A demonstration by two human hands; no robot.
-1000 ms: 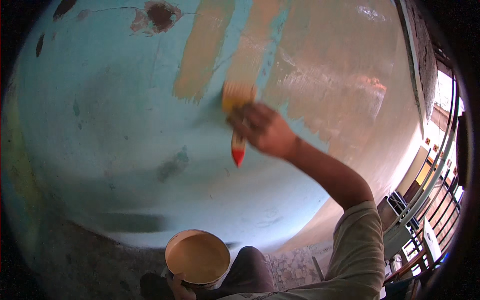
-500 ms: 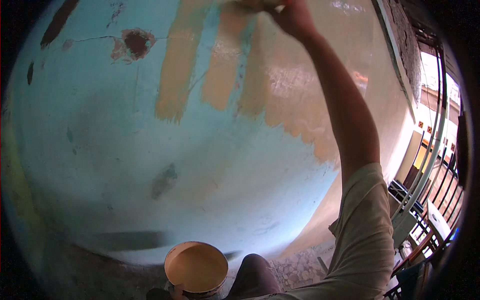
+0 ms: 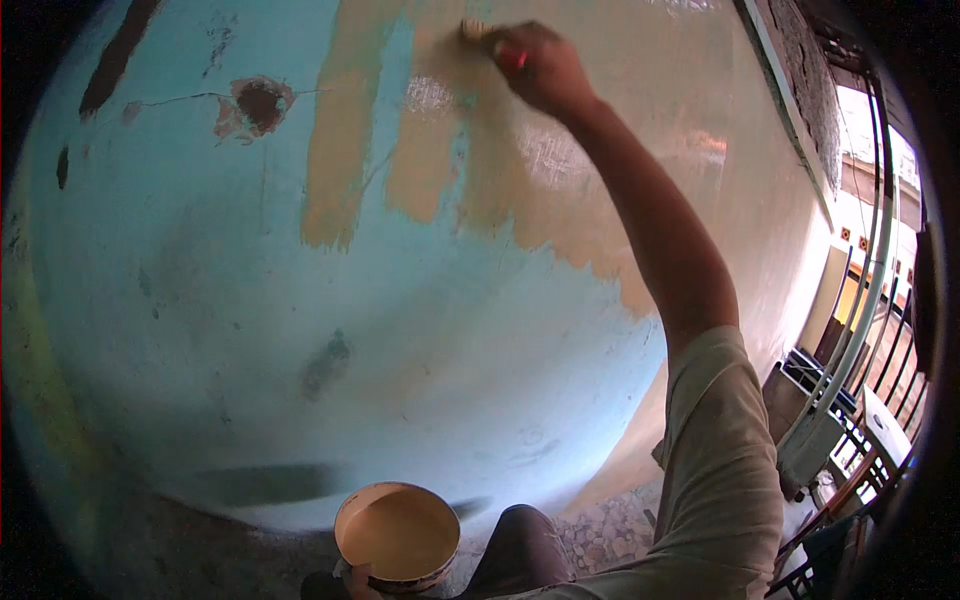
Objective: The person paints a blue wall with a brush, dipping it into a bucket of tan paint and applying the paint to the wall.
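High on the wall, my right hand is closed round a paintbrush with pale bristles and a bit of red showing at the handle. Its bristles touch the turquoise wall where tan paint covers the upper right side in downward strokes with ragged lower ends. Down at the lower edge, my left hand grips the rim of a round bucket, fingers over the near left side. Tan paint lies inside the bucket.
A dark chipped hole with a crack marks the upper left wall. My knee is beside the bucket, above a stone-patterned floor. Pipes, a metal railing and a grey box stand at the right.
My right hand and the brush have come down and slightly left along the wall, so the bristles now show. The tan paint fills more between the upper strokes. My left hand stays at the bucket.
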